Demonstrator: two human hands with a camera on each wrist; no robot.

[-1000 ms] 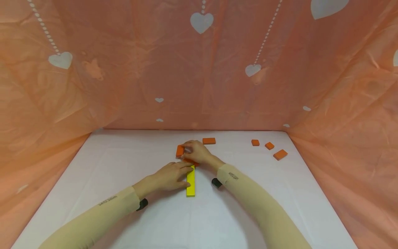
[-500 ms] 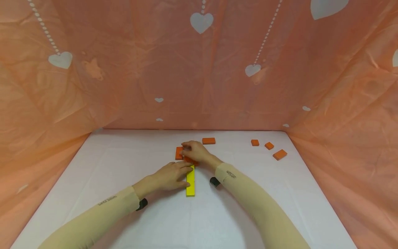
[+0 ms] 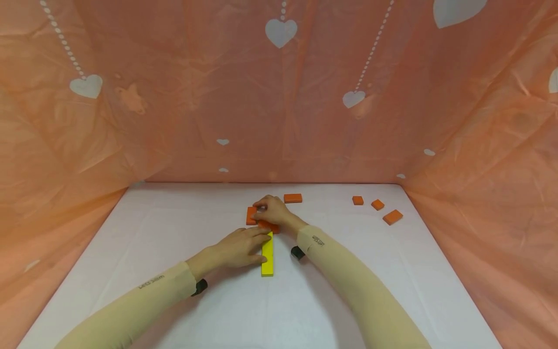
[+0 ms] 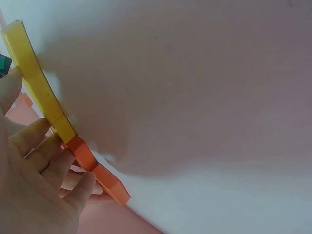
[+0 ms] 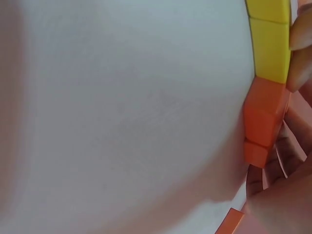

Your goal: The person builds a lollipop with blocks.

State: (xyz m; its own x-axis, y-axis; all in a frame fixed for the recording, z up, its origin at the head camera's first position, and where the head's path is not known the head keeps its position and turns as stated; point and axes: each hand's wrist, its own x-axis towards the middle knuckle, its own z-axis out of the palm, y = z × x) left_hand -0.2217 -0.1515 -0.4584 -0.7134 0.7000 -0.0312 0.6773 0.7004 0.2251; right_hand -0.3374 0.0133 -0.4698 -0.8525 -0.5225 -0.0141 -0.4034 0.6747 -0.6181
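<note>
A yellow strip lies lengthwise on the table; a seam across it shows in both wrist views. My left hand rests along its left side, fingers extended, thumb touching the strip. At its far end sits an orange block, partly hidden under my right hand. The right thumb and index finger pinch a second orange block just to the left and beyond. In the left wrist view, the yellow strip and orange blocks form a bent row.
Beyond my right hand lies another orange block. Farther right are two small orange blocks, one near the back, and a larger orange block. A pink heart-patterned cloth surrounds the white table.
The orange block at my right fingertips has turned straighter and shifted slightly nearer. My right forearm has moved a little left. My left hand and the yellow strip stay put.
</note>
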